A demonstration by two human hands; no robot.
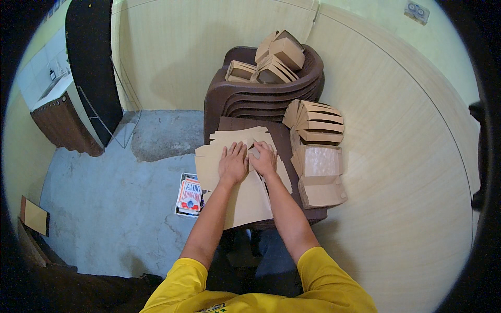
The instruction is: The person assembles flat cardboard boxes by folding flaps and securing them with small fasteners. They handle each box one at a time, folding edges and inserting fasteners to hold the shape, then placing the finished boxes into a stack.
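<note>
Flat brown cardboard sheets (241, 206) with notched edges lie on the dark brown table (282, 138) in front of me. My left hand (233, 163) rests palm down on the top sheet, fingers stretched out and pointing away. Close beside it, my right hand (263, 158) has its fingers bent around a small raised cardboard flap (254, 150). The right fingertips partly hide that flap. A narrow gap runs along the sheet below the right hand.
Folded cardboard boxes (321, 161) stand along the table's right side against the wall. More folded boxes (279, 57) sit on stacked brown chairs (261, 101) behind it. A white basket (183, 213) with a red-and-white carton (190, 194) is at the left. A metal frame (116, 133) stands farther left.
</note>
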